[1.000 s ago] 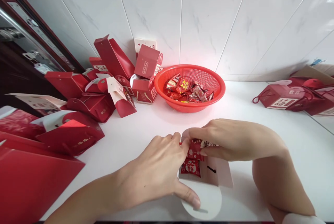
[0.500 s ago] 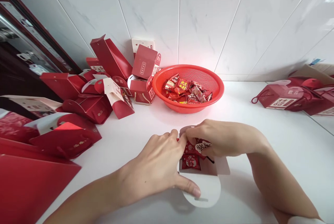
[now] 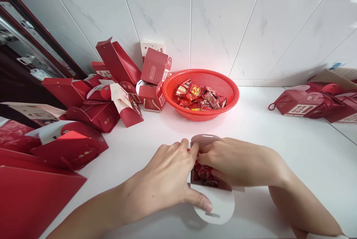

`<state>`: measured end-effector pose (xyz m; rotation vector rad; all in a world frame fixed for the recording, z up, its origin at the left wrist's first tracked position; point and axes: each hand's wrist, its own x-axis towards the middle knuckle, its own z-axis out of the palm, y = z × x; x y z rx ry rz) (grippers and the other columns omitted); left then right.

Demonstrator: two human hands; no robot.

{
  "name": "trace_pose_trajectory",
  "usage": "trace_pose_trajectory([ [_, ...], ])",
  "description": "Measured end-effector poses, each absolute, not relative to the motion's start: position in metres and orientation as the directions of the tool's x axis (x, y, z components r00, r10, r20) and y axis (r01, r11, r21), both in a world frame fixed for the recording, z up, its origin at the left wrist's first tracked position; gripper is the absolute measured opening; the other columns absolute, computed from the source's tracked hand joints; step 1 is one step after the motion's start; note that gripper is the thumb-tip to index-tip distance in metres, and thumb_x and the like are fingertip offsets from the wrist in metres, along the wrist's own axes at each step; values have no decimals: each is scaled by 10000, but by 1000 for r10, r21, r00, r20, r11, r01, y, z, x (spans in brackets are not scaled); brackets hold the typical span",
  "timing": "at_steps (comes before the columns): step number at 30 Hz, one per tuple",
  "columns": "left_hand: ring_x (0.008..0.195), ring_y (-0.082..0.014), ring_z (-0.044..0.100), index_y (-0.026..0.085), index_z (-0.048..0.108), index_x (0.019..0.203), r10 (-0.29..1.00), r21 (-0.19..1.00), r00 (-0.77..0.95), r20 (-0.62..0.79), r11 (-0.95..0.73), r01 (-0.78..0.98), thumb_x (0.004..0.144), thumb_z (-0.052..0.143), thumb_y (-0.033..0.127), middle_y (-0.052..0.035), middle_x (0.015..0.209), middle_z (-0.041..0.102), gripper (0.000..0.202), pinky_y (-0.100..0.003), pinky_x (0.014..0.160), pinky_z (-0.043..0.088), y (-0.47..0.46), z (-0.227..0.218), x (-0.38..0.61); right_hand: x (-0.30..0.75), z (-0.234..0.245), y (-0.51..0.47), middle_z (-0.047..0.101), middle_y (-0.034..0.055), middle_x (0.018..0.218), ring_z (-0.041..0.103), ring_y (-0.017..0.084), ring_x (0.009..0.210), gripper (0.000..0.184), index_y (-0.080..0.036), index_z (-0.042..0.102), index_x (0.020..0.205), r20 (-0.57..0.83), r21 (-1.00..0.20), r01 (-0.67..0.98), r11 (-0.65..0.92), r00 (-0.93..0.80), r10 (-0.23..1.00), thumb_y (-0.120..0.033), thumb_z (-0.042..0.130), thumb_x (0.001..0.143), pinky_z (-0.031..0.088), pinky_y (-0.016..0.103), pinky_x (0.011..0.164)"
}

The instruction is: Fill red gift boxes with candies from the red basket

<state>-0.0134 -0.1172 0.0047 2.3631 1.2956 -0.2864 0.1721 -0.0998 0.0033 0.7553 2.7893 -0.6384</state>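
A small paper gift box [image 3: 214, 203] stands open in front of me, its pale rounded flap folded down toward me and another flap raised at the back. Red candy packets [image 3: 202, 172] lie inside. My left hand [image 3: 164, 181] holds the box from the left, thumb pressed on the near flap and fingers along the left wall, partly reaching inside. My right hand [image 3: 240, 161] reaches into the box from the right with curled fingers over the packets. Its fingertips are partly hidden, so what they hold cannot be made out.
Behind the box sits a red plastic basket [image 3: 235, 99] with more wrapped candies. Several red gift boxes [image 3: 95, 114] crowd the left side. More closed boxes with cords [image 3: 301, 103] stand at the right. A tiled wall [image 3: 223, 19] bounds the white tabletop [image 3: 134, 146].
My right hand has moved down and toward me, deeper into the box. The packet with the white label is now hidden from sight. My left hand has stayed almost in place.
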Motion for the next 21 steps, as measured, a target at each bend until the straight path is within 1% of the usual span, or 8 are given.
trace_pose_trajectory([
  [3, 908, -306, 657, 199, 618, 1225, 753, 289, 543, -372, -462, 838, 618, 789, 748, -75, 1050, 632, 836, -378, 802, 475, -118, 5, -14, 169, 5, -108, 681, 56, 793, 546, 186, 797, 188, -161, 676, 753, -307, -316, 534, 785, -840, 448, -117, 569, 901, 308, 292, 557],
  [5, 913, -305, 657, 205, 625, 1210, 754, 292, 542, -372, -459, 839, 629, 787, 741, -73, 1050, 632, 807, -372, 794, 474, -118, 6, -13, 166, 3, -110, 669, 37, 739, 492, 155, 670, 204, -160, 677, 737, -354, -262, 559, 787, -814, 460, -100, 558, 892, 259, 292, 515],
  [8, 876, -301, 659, 194, 632, 1183, 756, 276, 533, -379, -457, 845, 648, 778, 727, -73, 1013, 637, 770, -367, 755, 472, -118, 8, -12, 161, -1, -108, 672, 42, 714, 439, 137, 583, 182, -140, 703, 754, -427, -191, 586, 787, -772, 471, -69, 560, 843, 226, 294, 485],
  [10, 856, -300, 659, 186, 633, 1176, 757, 269, 532, -379, -460, 846, 640, 780, 726, -74, 998, 639, 775, -364, 731, 470, -118, 9, -11, 158, -4, -105, 688, 45, 732, 425, 132, 559, 165, -134, 728, 802, -446, -202, 572, 795, -777, 445, -87, 574, 835, 228, 294, 482],
  [12, 855, -300, 662, 183, 631, 1182, 759, 271, 536, -370, -464, 844, 637, 784, 721, -75, 1002, 642, 780, -361, 723, 469, -118, 8, -12, 156, -4, -102, 696, 46, 738, 434, 132, 560, 180, -135, 742, 827, -437, -231, 555, 799, -793, 425, -120, 567, 867, 239, 292, 494],
  [15, 860, -299, 667, 183, 631, 1179, 760, 275, 538, -365, -464, 842, 645, 785, 711, -79, 1023, 648, 766, -359, 732, 471, -118, 8, -12, 156, -2, -100, 711, 64, 784, 504, 144, 624, 215, -131, 750, 877, -421, -257, 544, 799, -807, 414, -164, 542, 915, 256, 285, 516],
  [18, 855, -298, 669, 182, 631, 1173, 759, 275, 537, -367, -463, 843, 644, 781, 720, -85, 1040, 650, 769, -365, 743, 475, -119, 8, -12, 157, -1, -99, 719, 74, 815, 544, 158, 664, 183, -125, 749, 939, -429, -248, 540, 804, -806, 409, -152, 579, 877, 253, 282, 508],
  [21, 853, -300, 671, 179, 636, 1167, 760, 279, 537, -366, -460, 843, 640, 783, 725, -84, 1029, 651, 773, -371, 750, 481, -119, 8, -12, 155, -6, -100, 713, 69, 774, 507, 149, 602, 142, -117, 743, 857, -449, -202, 560, 803, -782, 432, -101, 608, 816, 242, 287, 478],
])
